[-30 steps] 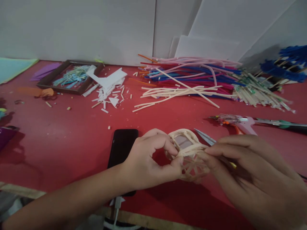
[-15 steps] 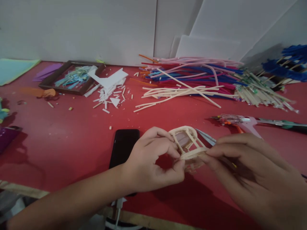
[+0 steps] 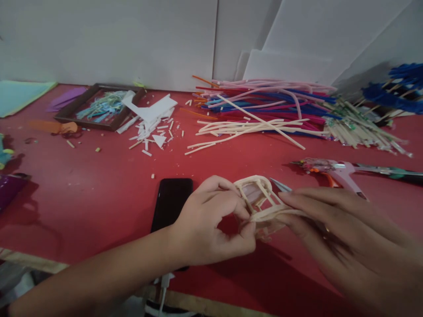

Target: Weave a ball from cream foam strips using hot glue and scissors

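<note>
A small cage-like frame of cream strips, with a clear pane in its far end, is held just above the red table. My left hand pinches its near left corner between thumb and fingers. From the frame's near bar a loose cream strip runs to the right. My right hand is closed on that strip, between the thumb below and the straightened fingers above. Part of the strip is hidden in the hand. Just behind the right fingertips shows a metal scissor-like blade.
A black phone lies beside my left wrist, a white cable below it. A pink glue gun rests at right. Behind are cream sticks, coloured pipe cleaners, white scraps and a brown tray.
My right hand has slid slightly right and its fingers have straightened, showing more of the cream strip. My left hand and the frame have hardly moved.
</note>
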Demonstrator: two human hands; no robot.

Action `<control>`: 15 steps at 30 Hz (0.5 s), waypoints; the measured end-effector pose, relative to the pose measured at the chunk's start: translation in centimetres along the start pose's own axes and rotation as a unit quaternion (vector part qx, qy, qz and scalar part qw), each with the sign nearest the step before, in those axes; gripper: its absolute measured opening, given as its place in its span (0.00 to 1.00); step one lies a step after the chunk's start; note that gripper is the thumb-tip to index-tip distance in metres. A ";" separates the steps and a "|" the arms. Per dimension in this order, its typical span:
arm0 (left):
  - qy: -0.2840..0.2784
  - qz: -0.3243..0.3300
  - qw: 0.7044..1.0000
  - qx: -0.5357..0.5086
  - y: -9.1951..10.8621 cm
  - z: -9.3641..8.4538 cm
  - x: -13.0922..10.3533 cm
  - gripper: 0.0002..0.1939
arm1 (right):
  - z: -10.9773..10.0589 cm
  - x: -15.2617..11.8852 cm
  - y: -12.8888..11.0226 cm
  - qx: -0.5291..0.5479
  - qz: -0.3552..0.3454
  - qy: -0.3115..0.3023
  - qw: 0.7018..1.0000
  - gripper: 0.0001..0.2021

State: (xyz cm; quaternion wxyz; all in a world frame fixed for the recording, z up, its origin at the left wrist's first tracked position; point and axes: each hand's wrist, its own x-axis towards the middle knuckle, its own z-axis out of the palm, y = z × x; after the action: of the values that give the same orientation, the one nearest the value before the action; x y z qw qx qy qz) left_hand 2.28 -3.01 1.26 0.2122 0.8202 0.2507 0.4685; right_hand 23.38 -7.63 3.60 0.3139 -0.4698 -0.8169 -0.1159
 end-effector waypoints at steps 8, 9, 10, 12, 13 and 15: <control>-0.042 -0.009 0.998 -0.043 0.3 -0.3 0.0 0.09 | 0.1 0.5 -0.3 0.130 0.094 -0.055 0.985 0.10; -0.044 -0.013 0.998 -0.053 0.3 -0.4 0.0 0.09 | 0.1 0.6 -0.4 0.146 0.101 -0.053 0.983 0.09; -0.045 -0.017 0.997 -0.060 0.4 -0.4 0.0 0.09 | 0.0 0.7 -0.5 0.159 0.104 -0.052 0.980 0.08; -0.050 -0.024 0.996 -0.070 0.4 -0.5 0.1 0.07 | 0.0 0.9 -0.5 0.171 0.096 -0.047 0.979 0.06; -0.053 -0.029 0.996 -0.072 0.5 -0.5 0.1 0.06 | -0.1 1.0 -0.4 0.172 0.087 -0.047 0.980 0.06; -0.058 -0.038 0.995 -0.070 0.5 -0.6 0.3 0.03 | -0.2 1.2 -0.3 0.169 0.067 -0.049 0.982 0.06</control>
State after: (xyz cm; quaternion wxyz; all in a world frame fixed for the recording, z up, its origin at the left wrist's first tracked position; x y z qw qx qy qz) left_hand 2.00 -3.20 2.00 0.3006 0.8189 0.2352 0.4286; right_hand 22.72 -7.05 4.54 0.3552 -0.4686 -0.8060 0.0679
